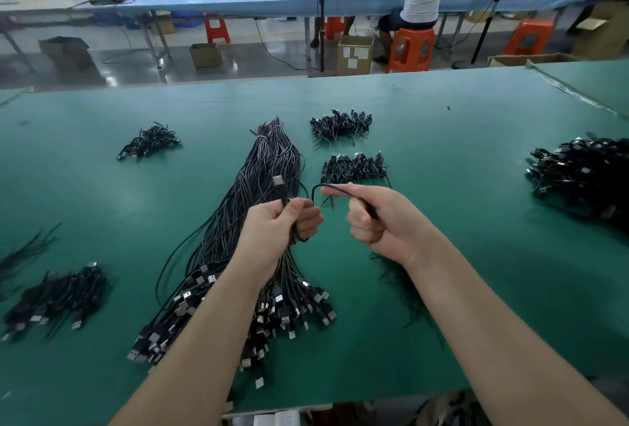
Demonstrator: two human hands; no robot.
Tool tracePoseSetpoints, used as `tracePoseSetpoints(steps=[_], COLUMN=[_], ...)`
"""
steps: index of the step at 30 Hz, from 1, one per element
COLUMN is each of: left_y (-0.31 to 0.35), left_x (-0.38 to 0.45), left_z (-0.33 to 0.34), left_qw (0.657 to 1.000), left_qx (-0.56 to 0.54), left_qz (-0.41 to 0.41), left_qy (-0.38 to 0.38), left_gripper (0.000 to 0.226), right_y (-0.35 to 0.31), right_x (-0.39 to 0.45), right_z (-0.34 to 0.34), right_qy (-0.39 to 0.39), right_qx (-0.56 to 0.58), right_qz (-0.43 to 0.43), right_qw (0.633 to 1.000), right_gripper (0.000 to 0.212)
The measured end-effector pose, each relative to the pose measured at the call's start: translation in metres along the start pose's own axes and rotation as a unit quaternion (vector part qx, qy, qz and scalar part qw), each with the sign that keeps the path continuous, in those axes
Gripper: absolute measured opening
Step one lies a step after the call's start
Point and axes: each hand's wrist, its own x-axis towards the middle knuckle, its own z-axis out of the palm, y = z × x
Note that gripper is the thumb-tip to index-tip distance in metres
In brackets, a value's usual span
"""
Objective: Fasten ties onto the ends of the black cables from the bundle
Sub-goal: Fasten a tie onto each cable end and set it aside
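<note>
A long bundle of black cables (258, 180) lies on the green table (442, 160), its USB plugs fanned out near the front edge. Above it my left hand (279, 231) grips one black cable (318, 192) just below its USB plug (278, 184), which points up. The cable loops over to my right hand (377, 218), which pinches it between thumb and curled fingers. Loose black ties (405, 286) lie on the table under my right forearm.
Small piles of coiled black cables sit at the back left (148, 141), back centre (340, 126), centre right (354, 168), front left (54, 299) and far right (585, 174). Beyond the table a person sits on an orange stool (410, 49) at another bench.
</note>
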Motion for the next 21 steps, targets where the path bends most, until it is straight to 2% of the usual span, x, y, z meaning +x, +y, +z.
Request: tracePoseSetpoints(steps=[2,5,7,10,12,17,21], left_y=[-0.004,-0.006,-0.006,-0.001,0.002,0.006,0.006], left_x=[-0.002,-0.004,-0.003,0.000,-0.001,-0.005,-0.008], left_z=[-0.001,0.001,0.003,0.005,0.007,0.008,0.003], left_qw=[0.993,0.984,0.990,0.998,0.996,0.992,0.993], left_qx=[0.112,0.156,0.119,-0.029,-0.080,-0.121,-0.112], left_qz=[0.035,0.071,0.074,0.036,0.014,-0.019,-0.025], left_qy=[-0.016,-0.038,-0.011,0.044,0.047,0.019,-0.017], left_gripper=[0.019,0.017,0.017,0.022,0.025,0.031,0.028], right_y=[-0.003,-0.006,-0.006,0.001,0.009,0.012,0.001], right_x=[0.000,0.000,-0.002,-0.008,-0.011,-0.014,-0.016], right_z=[0.001,0.005,0.007,0.013,0.019,0.027,0.030], right_qy=[-0.015,-0.030,-0.046,-0.062,-0.059,-0.054,-0.057], right_qx=[-0.001,-0.006,-0.027,-0.111,-0.167,-0.204,-0.213], right_qz=[-0.008,-0.013,-0.014,-0.005,0.002,0.003,-0.018], right_qw=[1.000,0.999,0.998,0.992,0.984,0.977,0.975], right_gripper=[0.036,0.035,0.034,0.031,0.031,0.033,0.034])
